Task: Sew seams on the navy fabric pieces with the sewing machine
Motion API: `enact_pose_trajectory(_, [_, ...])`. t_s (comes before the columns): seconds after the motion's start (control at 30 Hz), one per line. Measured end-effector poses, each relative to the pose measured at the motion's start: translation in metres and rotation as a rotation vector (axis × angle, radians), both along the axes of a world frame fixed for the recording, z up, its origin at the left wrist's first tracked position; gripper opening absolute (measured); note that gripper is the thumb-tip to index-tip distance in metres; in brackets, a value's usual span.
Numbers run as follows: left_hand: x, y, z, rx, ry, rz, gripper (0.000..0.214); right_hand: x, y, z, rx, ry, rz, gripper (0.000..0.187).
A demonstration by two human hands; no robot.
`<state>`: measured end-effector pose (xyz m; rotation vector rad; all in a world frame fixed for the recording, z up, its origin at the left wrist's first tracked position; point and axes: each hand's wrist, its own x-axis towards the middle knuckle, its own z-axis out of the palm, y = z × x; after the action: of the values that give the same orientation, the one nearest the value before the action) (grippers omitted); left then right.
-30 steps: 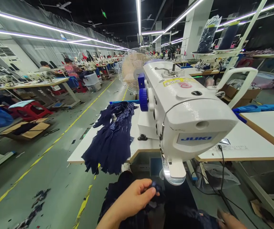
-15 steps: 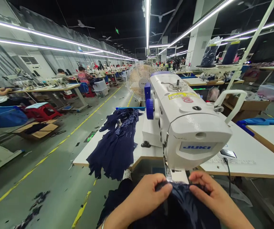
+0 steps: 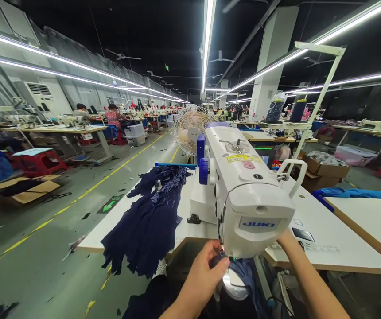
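Note:
A white sewing machine (image 3: 255,199) marked JUKI stands in front of me. My left hand (image 3: 207,268) is just left of its needle area, thumb and fingers closed on the edge of a navy fabric piece (image 3: 247,271). This fabric hangs around the machine's narrow free arm (image 3: 235,285), whose pale end is showing. My right hand (image 3: 284,238) reaches behind the machine head; only the wrist and forearm show, and the fingers are hidden. Left of the machine, a heap of navy fabric pieces (image 3: 149,226) drapes over the table edge.
A phone (image 3: 302,234) lies on the white tabletop (image 3: 350,241) at right. Behind the machine stands a fan (image 3: 193,130). Thread cones (image 3: 298,110) sit on a stand at back right. A red stool (image 3: 39,161) and an open carton (image 3: 24,190) are left. A seated person (image 3: 113,116) is farther back.
My right hand has left the fabric's front edge and gone behind the machine head. The fabric has shifted around the free arm, uncovering its end. My left hand stays by the needle; the view has shifted.

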<state>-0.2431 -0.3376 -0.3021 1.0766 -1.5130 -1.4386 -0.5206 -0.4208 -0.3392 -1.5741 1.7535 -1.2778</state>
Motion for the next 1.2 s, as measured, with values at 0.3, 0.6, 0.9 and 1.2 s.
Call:
enact_pose_trajectory(0.3, [-0.001, 0.006, -0.001, -0.022, -0.024, 0.051, 0.039, 0.003, -0.009, -0.005, -0.027, 0.14, 0.051, 0.026])
enact_pose_trajectory(0.6, [0.0, 0.004, 0.007, -0.07, -0.147, 0.101, 0.033, -0.01, 0.002, -0.014, -0.028, 0.2, -0.013, 0.029])
enact_pose_trajectory(0.9, [-0.007, 0.006, 0.012, -0.073, -0.271, 0.074, 0.016, -0.003, 0.027, 0.002, -0.006, 0.128, -0.087, 0.008])
enact_pose_trajectory(1.2, [-0.009, 0.004, 0.014, -0.126, -0.32, 0.077, 0.016, 0.077, 0.112, 0.028, 0.218, -0.381, 0.365, 0.026])
